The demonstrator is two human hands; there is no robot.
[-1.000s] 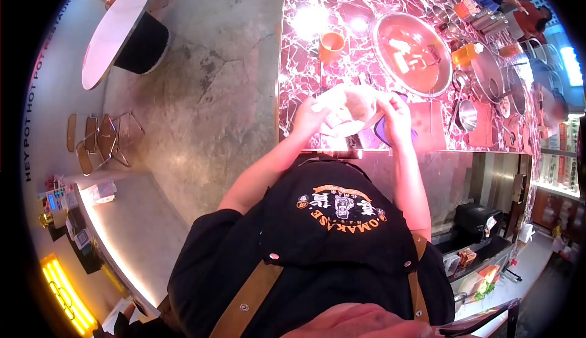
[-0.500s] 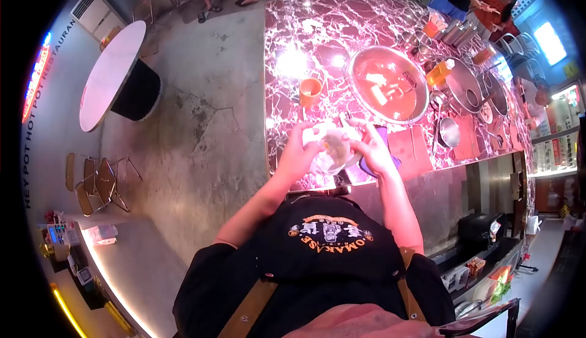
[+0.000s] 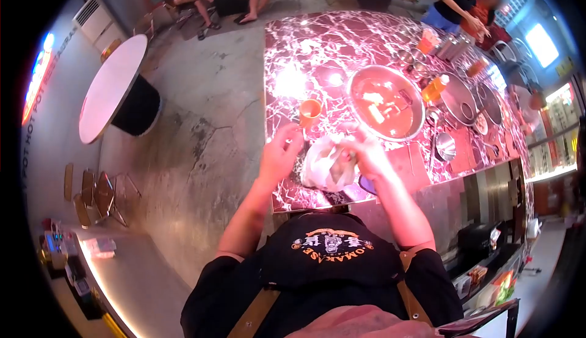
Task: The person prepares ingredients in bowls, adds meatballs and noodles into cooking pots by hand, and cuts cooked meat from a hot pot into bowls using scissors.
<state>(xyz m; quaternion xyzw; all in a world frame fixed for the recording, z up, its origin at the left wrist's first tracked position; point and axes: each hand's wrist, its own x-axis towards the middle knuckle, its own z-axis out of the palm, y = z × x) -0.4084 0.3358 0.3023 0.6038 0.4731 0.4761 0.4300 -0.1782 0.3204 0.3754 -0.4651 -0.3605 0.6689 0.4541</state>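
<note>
A whitish, crumpled plastic bag (image 3: 326, 167) rests at the near left part of the marbled counter (image 3: 317, 29); what it contains is hard to make out. My right hand (image 3: 370, 156) has its fingers closed on the bag's right upper edge. Just left of the bag, my left hand (image 3: 282, 153) holds nothing, its fingers loosely bent and apart. An orange cup (image 3: 310, 109) stands beyond the bag, between my hands. Something purple (image 3: 367, 184) shows partly under my right wrist.
A big metal basin (image 3: 352, 97) of reddish liquid lies beyond my right hand. Near it are an orange-yellow bottle (image 3: 434, 87), a metal bowl (image 3: 445, 147) and brown mats (image 3: 410, 166). People stand at the far right. A round white table (image 3: 116, 87) is at left.
My left hand has let go of the bag and moved left. The bag has gone from spread between both hands to bunched at my right hand. My view has tilted slightly upward.
</note>
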